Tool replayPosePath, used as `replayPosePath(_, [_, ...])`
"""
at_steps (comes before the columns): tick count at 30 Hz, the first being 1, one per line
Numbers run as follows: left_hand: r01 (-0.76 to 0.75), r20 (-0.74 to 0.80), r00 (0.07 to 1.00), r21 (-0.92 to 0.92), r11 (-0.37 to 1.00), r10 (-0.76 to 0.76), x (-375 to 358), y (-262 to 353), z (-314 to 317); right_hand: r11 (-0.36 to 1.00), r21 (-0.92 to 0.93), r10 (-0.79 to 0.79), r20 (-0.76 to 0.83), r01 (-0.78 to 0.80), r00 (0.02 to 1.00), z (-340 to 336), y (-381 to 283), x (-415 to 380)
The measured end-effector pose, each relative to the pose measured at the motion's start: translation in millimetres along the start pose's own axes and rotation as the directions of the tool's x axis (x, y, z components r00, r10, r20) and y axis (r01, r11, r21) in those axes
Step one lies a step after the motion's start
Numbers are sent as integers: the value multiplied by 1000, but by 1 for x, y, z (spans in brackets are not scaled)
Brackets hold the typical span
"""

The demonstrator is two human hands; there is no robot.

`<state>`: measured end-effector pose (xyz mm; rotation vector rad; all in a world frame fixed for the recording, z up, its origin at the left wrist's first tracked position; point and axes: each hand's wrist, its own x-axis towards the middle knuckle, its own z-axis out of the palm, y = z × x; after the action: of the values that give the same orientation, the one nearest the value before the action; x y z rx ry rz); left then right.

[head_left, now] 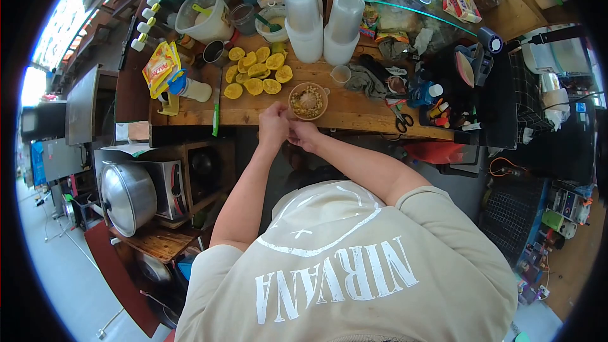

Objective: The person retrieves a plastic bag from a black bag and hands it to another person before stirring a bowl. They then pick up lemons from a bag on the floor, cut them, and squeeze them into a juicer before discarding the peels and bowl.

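My left hand is at the table's front edge with its fingers curled in, just left of a hand citrus juicer. Meeting it there is my right hand, fingers bent and pressed together below the juicer. Whatever may be between the fingers is hidden. The juicer is a pale round bowl with a ribbed cone, and bits of pulp and seeds lie around the cone. Behind my left hand are several squeezed yellow citrus halves, cut sides mostly up. A knife with a green handle lies to their left.
Stacked clear plastic cups stand behind the juicer, beside another stack. A tub, a yellow packet and a bottle are at left. Scissors and a dark cloth lie at right.
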<state>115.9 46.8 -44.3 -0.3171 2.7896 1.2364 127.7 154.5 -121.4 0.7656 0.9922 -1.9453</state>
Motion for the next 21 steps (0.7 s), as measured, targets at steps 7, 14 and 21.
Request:
replayPosePath(7, [-22,-9,1000,17,1000,22,0,2,0,1000,17,24,24,-25,999,-5,1,4])
replayPosePath(14, [60,-39,998,115,992,-56,-18,13,-18,998,61,33,52,-36,998,0,-2,7])
replayPosePath(21, [-5,-78,997,193,981,20,-12,32,-25,997,72,28,79,-34,996,2,-4,14])
